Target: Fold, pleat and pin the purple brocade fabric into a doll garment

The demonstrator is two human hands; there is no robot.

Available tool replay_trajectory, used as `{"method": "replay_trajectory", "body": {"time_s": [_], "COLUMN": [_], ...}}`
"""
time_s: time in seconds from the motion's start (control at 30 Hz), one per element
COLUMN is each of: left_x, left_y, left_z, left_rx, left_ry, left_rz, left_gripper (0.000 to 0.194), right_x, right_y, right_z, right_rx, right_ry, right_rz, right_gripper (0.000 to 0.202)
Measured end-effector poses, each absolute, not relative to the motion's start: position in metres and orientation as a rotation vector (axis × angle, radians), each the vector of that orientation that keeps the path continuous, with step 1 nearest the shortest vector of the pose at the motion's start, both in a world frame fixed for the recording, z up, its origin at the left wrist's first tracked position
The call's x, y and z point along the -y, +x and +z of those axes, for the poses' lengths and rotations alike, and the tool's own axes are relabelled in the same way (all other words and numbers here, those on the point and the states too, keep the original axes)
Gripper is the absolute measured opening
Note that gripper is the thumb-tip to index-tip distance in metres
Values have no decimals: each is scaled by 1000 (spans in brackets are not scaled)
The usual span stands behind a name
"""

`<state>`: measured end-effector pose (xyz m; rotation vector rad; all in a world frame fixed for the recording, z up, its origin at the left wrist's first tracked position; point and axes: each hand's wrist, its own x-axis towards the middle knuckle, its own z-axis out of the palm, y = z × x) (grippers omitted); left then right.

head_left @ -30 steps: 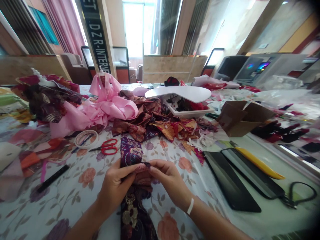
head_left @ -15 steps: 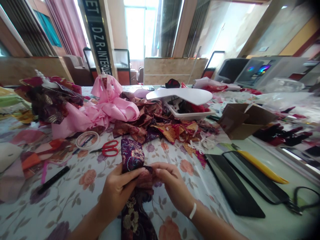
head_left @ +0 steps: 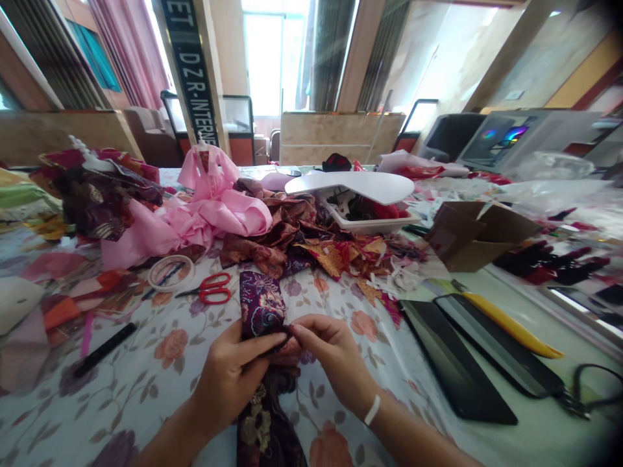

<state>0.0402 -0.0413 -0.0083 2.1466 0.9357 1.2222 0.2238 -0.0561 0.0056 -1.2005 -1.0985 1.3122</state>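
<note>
A long strip of dark purple brocade fabric (head_left: pixel 263 299) with a floral pattern runs down the front middle of the table. My left hand (head_left: pixel 232 363) is closed on its left side, thumb laid across the cloth. From the right, my right hand (head_left: pixel 328 347) pinches the fabric's edge between thumb and fingertips, close to the left thumb. The cloth is folded between the hands, showing a paler pinkish-brown side (head_left: pixel 287 353). Whether a needle or pin is in the fingers I cannot make out. Beyond the left hand lie red-handled scissors (head_left: pixel 214 288).
A roll of tape (head_left: pixel 170 272) and a black bar (head_left: pixel 106 349) lie left. Pink fabric (head_left: pixel 209 207), brown cloth and scraps are heaped behind. At right are a cardboard box (head_left: pixel 479 233), black flat cases (head_left: pixel 455 363) and a yellow-handled tool (head_left: pixel 511 324).
The fabric's upper end has shifted slightly right. My right fingertips have drawn in towards the left thumb, and less of the folded paler side shows.
</note>
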Motion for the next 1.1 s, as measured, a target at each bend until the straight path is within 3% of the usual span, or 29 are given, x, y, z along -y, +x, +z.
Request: {"method": "replay_trajectory", "body": {"time_s": [0.23,0.43,0.8,1.1], "left_x": [41,39,42,44], "left_y": [36,52,52,55], "left_z": [-1,9,10,12], "left_rx": [-802,-1072,-1036,-1027], "left_ry": [1390,1270,1170,1177], "left_rz": [1077,1033,1047,1032], "left_gripper": [34,67,63,57], "right_x": [59,64,65,67], "right_y": [222,217,217,216], "right_z": [6,6,7,4], "right_rx": [1242,1399,1579,1535], "right_ry": [-1191,-1193,-1131,-1169], "right_rz": [1168,962,755,991], "right_gripper": [19,16,14,20]}}
